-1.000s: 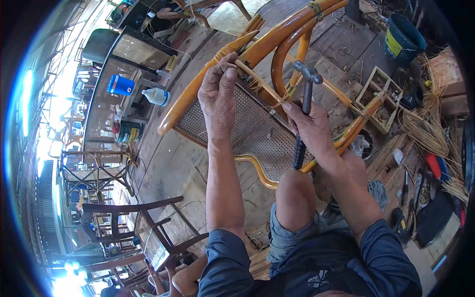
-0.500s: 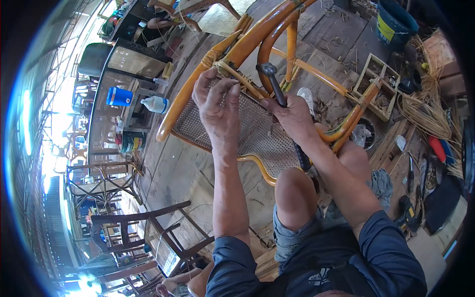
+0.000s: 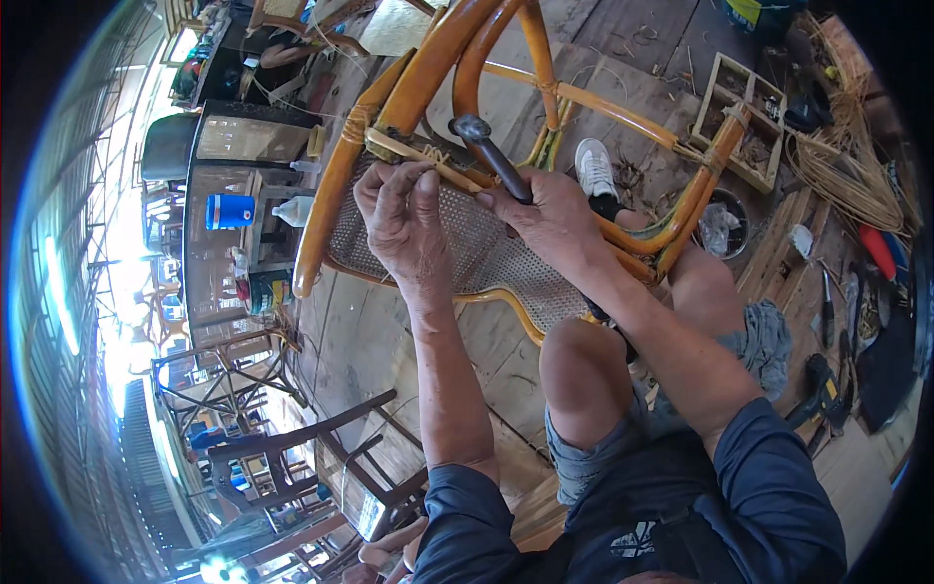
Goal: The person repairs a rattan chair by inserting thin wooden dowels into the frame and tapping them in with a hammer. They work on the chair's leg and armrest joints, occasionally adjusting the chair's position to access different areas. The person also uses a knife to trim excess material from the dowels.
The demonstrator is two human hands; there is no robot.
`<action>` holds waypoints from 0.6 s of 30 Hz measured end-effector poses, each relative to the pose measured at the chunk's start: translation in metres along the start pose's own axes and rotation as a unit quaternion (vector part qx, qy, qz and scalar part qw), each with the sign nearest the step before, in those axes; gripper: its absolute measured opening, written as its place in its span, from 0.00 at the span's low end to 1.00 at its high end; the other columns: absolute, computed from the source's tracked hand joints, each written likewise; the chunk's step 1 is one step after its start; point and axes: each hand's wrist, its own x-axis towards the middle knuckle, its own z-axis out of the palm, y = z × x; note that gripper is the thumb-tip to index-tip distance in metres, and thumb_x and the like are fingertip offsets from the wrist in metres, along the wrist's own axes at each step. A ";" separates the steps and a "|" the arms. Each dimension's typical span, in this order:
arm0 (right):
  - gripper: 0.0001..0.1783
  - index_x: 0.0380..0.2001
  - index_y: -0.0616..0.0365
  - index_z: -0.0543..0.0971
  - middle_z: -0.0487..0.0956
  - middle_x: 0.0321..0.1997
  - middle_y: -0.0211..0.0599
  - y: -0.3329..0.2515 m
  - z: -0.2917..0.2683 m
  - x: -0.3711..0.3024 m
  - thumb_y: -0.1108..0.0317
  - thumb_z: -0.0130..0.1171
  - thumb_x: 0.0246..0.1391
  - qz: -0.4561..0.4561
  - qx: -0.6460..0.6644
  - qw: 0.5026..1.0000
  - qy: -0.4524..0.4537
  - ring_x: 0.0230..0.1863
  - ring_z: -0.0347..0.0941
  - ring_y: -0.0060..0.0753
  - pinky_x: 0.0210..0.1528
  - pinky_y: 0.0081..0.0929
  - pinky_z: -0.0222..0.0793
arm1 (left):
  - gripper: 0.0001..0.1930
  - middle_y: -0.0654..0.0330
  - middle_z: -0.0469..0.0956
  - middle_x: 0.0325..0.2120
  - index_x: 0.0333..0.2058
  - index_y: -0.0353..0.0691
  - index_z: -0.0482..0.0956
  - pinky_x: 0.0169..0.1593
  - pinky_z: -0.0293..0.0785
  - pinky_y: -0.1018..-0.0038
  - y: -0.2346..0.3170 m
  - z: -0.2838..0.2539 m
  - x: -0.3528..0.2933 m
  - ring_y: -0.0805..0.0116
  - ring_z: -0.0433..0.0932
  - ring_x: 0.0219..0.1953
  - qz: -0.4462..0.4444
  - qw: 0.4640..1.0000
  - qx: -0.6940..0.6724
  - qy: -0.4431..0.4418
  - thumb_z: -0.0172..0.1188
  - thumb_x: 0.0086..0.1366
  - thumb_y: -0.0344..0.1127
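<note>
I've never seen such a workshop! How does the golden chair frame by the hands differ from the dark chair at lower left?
Colour: the golden chair frame is glossy amber; the dark chair is deep brown.
Shape: the golden chair frame has thick, sweeping curves, while the dark chair's bars look slimmer and straighter.
Place: the golden chair frame is close to the left hand and right hand; the dark chair is farther off.
Both are furniture.

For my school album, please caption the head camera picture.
A bare right hand grips a dark metal hammer by a glossy orange rattan frame.
</note>
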 end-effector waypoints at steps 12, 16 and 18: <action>0.20 0.28 0.62 0.79 0.76 0.20 0.48 0.022 0.008 0.008 0.52 0.62 0.50 -0.063 0.013 0.998 0.013 0.25 0.75 0.49 0.31 0.38 0.68 | 0.06 0.60 0.65 0.39 0.37 0.35 0.77 0.42 0.72 0.79 -0.021 0.011 -0.008 0.73 0.69 0.41 0.114 0.985 0.127 0.039 0.59 0.60 0.22; 0.19 0.29 0.61 0.79 0.76 0.20 0.48 0.017 0.003 0.007 0.52 0.62 0.50 -0.034 0.018 0.999 -0.010 0.25 0.75 0.49 0.31 0.38 0.68 | 0.08 0.58 0.66 0.39 0.37 0.37 0.76 0.39 0.74 0.77 -0.020 0.018 -0.007 0.69 0.70 0.40 0.150 0.965 0.203 0.070 0.60 0.58 0.20; 0.19 0.29 0.61 0.79 0.76 0.20 0.48 0.016 0.002 0.007 0.53 0.62 0.51 -0.034 0.026 0.999 -0.011 0.25 0.75 0.48 0.30 0.38 0.68 | 0.09 0.58 0.66 0.39 0.37 0.37 0.77 0.40 0.73 0.77 -0.020 0.020 -0.009 0.68 0.70 0.40 0.156 0.965 0.200 0.067 0.60 0.58 0.20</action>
